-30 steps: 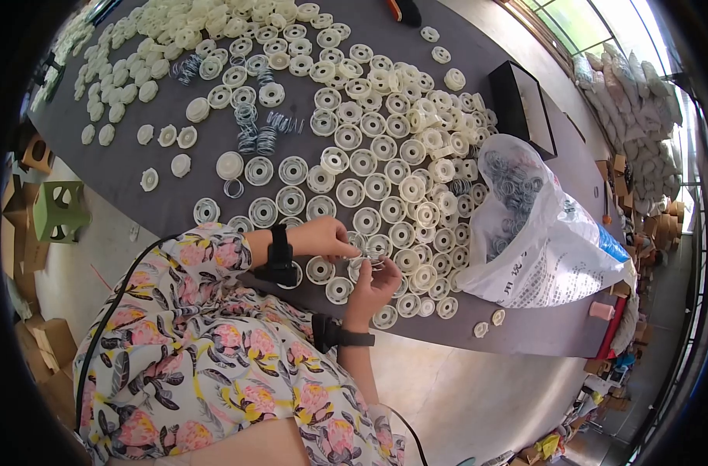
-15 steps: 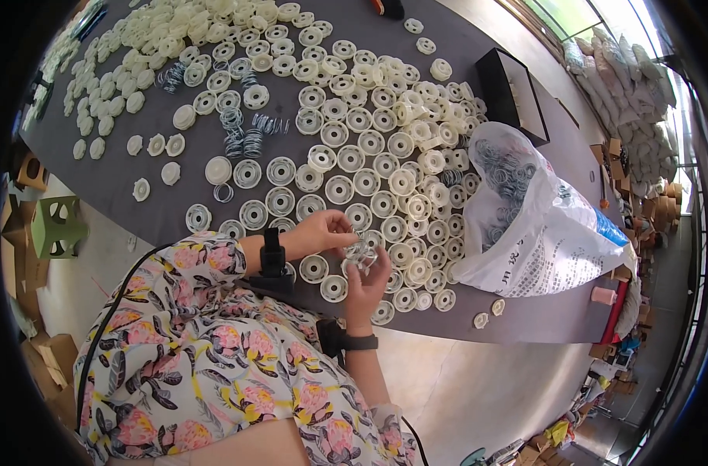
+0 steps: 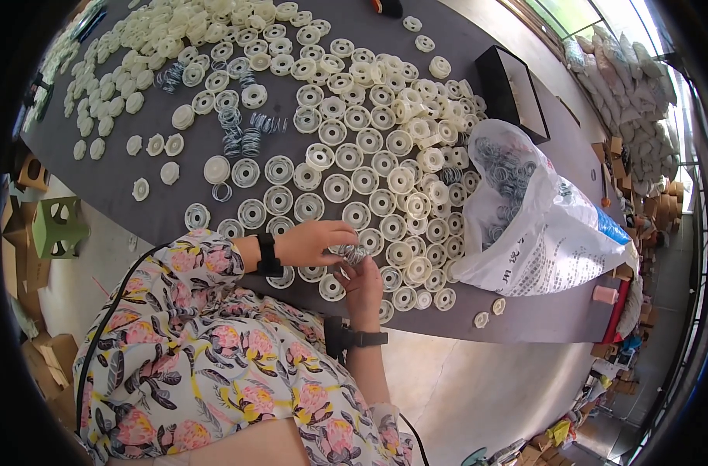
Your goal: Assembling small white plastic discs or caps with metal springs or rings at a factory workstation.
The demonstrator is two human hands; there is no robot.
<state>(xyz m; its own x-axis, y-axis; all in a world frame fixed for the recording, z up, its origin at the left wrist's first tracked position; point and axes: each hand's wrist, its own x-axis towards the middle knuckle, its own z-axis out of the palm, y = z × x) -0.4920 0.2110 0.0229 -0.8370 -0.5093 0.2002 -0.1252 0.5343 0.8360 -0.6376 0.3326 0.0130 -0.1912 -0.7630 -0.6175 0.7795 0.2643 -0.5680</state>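
Metal coil springs (image 3: 354,253) sit between my two hands, over the near part of the table; how many is unclear. My left hand (image 3: 311,242) grips them from the left, its fingers curled around the coils. From below, my right hand (image 3: 362,289) closes its fingertips on the same springs. Around and under both hands lie round white plastic cups (image 3: 309,206), each with a hole in its middle. Left of these, more springs (image 3: 249,142) lie in a small cluster. One spring (image 3: 222,192) rests beside a white cap (image 3: 217,168).
A white plastic bag (image 3: 556,241) full of springs stands to the right, with a black box (image 3: 512,93) behind it. White caps (image 3: 113,85) are heaped at the far left. Two small caps (image 3: 490,313) lie by the table's near edge. A green stool (image 3: 59,227) stands at left.
My left hand has shifted slightly down, and its fingers now cover more of the springs. My right hand has turned and drawn in closer to it. The springs appear bunched more tightly.
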